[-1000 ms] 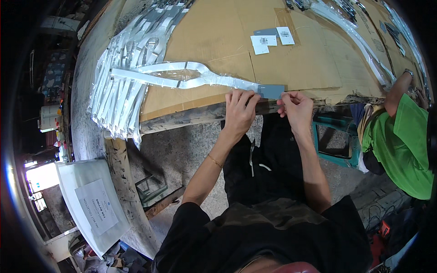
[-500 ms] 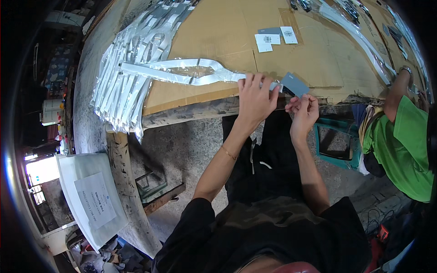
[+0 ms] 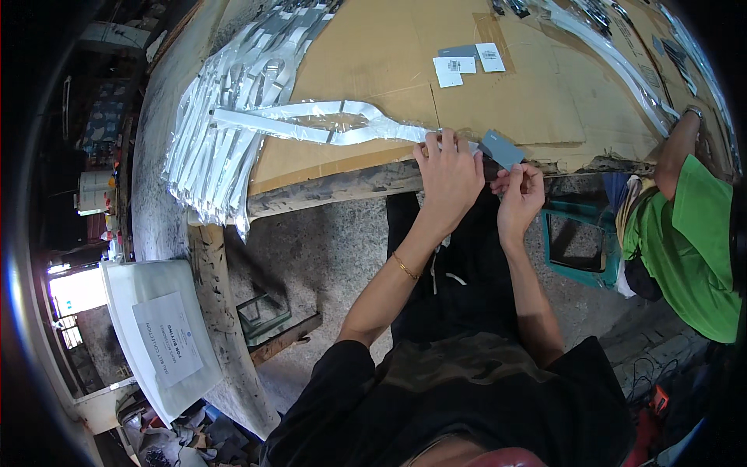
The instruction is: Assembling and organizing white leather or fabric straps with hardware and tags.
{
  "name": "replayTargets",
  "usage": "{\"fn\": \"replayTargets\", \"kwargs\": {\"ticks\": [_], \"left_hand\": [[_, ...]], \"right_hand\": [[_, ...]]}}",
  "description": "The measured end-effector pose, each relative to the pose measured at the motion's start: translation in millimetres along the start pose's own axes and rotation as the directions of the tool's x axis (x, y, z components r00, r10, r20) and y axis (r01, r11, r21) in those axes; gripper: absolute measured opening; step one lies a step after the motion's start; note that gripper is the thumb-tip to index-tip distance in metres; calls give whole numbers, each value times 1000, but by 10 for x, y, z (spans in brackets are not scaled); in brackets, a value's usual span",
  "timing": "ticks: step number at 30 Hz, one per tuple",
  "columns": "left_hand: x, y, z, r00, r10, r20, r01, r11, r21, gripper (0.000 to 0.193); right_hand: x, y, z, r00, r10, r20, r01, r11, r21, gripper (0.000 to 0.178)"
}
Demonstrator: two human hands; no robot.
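Observation:
A white belt (image 3: 355, 138) in a clear plastic sleeve lies along the front of the cardboard-covered table, its looped part stretching left. My left hand (image 3: 454, 175) bends its fingers over the belt's right end, which it mostly hides. Just right of it, a grey card tag (image 3: 502, 149) stands out at the belt's end. My right hand (image 3: 520, 194) pinches at the tag's lower corner, below the table's front edge; exactly what sits between the fingertips is partly hidden. A heap of similar sleeved belts (image 3: 226, 132) lies at the left, under the belt's far end.
Several white and grey tags (image 3: 455, 70) lie on the cardboard (image 3: 373, 62). More sleeved straps (image 3: 603, 54) run along the right. A person in a green shirt (image 3: 685, 241) reaches in there. A white bin (image 3: 159, 335) stands at lower left, a teal stool (image 3: 580, 243) under the table.
My left hand has shifted slightly right along the belt's end and covers more of it. The grey tag has tilted and moved a little; my right hand stays nearly in place.

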State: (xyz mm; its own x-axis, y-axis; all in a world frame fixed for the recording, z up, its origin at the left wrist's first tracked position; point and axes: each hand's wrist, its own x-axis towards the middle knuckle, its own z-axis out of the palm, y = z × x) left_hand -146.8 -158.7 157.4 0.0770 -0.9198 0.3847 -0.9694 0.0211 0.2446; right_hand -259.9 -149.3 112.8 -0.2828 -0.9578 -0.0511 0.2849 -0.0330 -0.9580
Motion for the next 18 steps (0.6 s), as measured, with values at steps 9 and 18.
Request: {"fn": "replayTargets", "kwargs": {"ticks": [9, 18], "left_hand": [[-171, -55, 136, 986, -26, -164, -15, 970, -242, 8], [-192, 74, 124, 955, -133, -264, 40, 943, -330, 7]], "right_hand": [[-22, -7, -116, 999, 42, 19, -41, 997, -62, 11], [6, -166, -105, 990, 136, 32, -129, 978, -161, 13]]}}
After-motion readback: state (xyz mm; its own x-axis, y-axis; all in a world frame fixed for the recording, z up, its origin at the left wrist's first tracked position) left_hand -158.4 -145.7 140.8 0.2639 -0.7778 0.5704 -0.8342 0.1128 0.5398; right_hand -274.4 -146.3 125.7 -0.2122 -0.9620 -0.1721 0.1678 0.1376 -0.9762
